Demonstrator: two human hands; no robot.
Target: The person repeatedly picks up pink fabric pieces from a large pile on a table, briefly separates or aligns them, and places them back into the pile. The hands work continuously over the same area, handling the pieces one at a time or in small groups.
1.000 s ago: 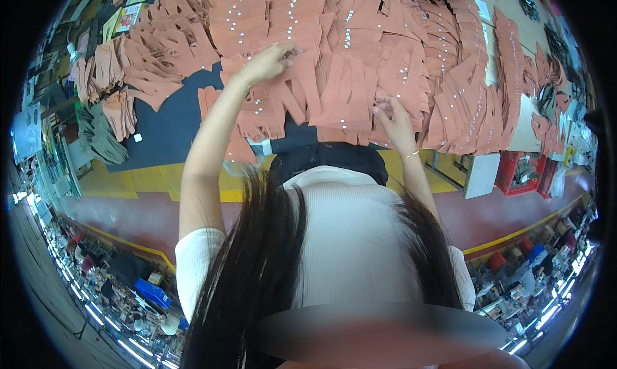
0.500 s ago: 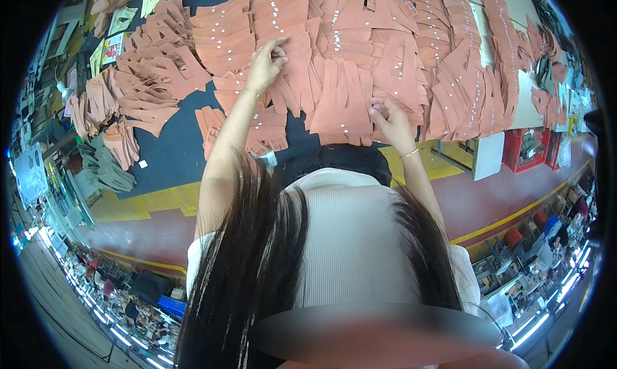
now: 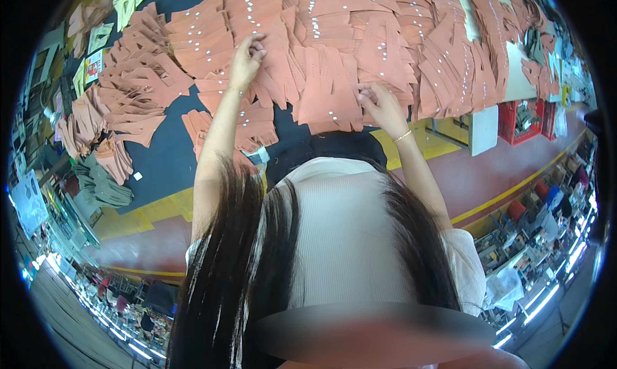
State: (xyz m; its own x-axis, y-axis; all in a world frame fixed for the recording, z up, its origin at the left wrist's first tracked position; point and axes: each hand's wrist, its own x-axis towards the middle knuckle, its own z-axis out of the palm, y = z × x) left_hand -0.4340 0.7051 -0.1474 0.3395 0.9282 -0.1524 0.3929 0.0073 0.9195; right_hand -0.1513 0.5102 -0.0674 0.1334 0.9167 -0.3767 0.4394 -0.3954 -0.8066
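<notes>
Salmon-coloured flat cut pieces, perhaps leather, lie in overlapping rows, many with small white stickers. My left hand (image 3: 247, 57) hovers over or rests on a row of these pieces (image 3: 273, 67), its fingers loosely curled and thumb apart, with nothing visible in them. At the near edge of the table, my right hand (image 3: 380, 102) is beside a group of slit pieces (image 3: 329, 89). Its fingertips and thumb are closed at the right edge of that group. How many layers they pinch is too small to see.
A dark blue table top (image 3: 177, 147) shows at the left, with a dark green bundle (image 3: 103, 181) at its corner. Several more salmon piles (image 3: 141, 80) fan out there. A red crate (image 3: 519, 128) and a white panel (image 3: 482, 130) stand right of the table.
The whole view has shifted, so the table's things appear farther left and higher. Both hands stay at about the same places relative to the salmon pieces.
</notes>
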